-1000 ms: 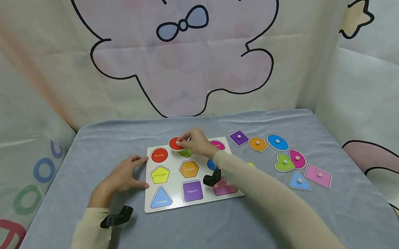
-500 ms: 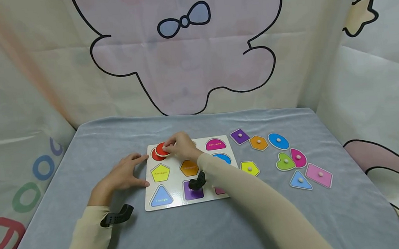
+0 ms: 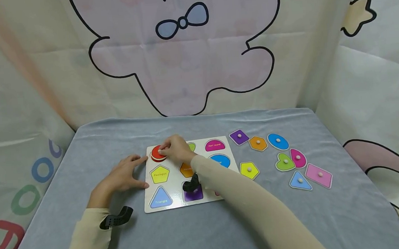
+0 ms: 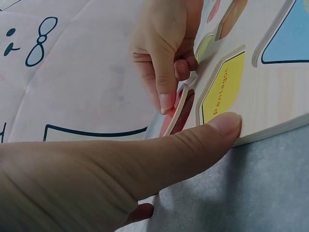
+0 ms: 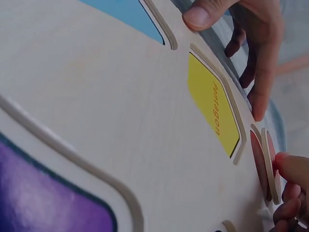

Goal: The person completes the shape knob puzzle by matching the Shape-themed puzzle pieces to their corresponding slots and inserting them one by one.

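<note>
A wooden shape puzzle board (image 3: 176, 199) lies on the cloth-covered table. My left hand (image 3: 122, 176) rests at its left edge with fingers spread; in the left wrist view the thumb (image 4: 226, 124) presses the board beside the yellow pentagon recess (image 4: 227, 87). At the upper-left corner, my right hand (image 3: 178, 149) pinches the knob of a round red puzzle piece (image 3: 156, 154). That piece sits tilted over the red circular recess, overlapping most of it. The right wrist view shows the piece (image 5: 271, 166) edge-on, right at the recess rim.
Right of the board lie several knobbed pieces: a yellow pentagon (image 3: 249, 170), purple square (image 3: 239, 137), orange hexagon (image 3: 258, 143), blue oval (image 3: 278, 141), green heart (image 3: 285, 162), magenta half round (image 3: 298, 158), pink rectangle (image 3: 319, 175) and blue triangle (image 3: 300, 181).
My right hand has carried the red round piece leftward from above the green heart recess to the red circular recess. The left hand has stayed at the board's edge.
</note>
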{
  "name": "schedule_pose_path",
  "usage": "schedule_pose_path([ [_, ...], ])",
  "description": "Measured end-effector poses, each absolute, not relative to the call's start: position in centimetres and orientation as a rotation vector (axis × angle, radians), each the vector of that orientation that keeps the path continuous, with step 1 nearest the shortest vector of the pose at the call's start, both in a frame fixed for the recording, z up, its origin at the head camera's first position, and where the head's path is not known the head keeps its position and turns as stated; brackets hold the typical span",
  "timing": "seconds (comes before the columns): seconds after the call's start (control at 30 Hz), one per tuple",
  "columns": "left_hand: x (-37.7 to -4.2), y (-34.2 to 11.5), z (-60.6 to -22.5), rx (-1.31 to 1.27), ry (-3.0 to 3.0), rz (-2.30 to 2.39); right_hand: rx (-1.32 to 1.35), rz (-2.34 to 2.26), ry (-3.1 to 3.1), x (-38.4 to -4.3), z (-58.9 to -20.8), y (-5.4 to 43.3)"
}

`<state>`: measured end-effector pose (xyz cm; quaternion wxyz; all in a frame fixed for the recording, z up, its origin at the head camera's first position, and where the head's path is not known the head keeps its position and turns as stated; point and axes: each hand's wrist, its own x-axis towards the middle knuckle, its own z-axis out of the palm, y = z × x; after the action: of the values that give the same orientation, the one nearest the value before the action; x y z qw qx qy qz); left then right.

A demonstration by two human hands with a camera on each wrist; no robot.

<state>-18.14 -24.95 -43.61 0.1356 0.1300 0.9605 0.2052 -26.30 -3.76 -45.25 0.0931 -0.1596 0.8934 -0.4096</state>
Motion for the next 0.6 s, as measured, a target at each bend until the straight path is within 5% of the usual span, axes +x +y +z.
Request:
schedule_pose_path([
  [0.6,-18.08,-24.79,-43.40,0.354,2.782,0.596,-0.456,-1.091,2.698,-25.98,-45.10,-4.51],
])
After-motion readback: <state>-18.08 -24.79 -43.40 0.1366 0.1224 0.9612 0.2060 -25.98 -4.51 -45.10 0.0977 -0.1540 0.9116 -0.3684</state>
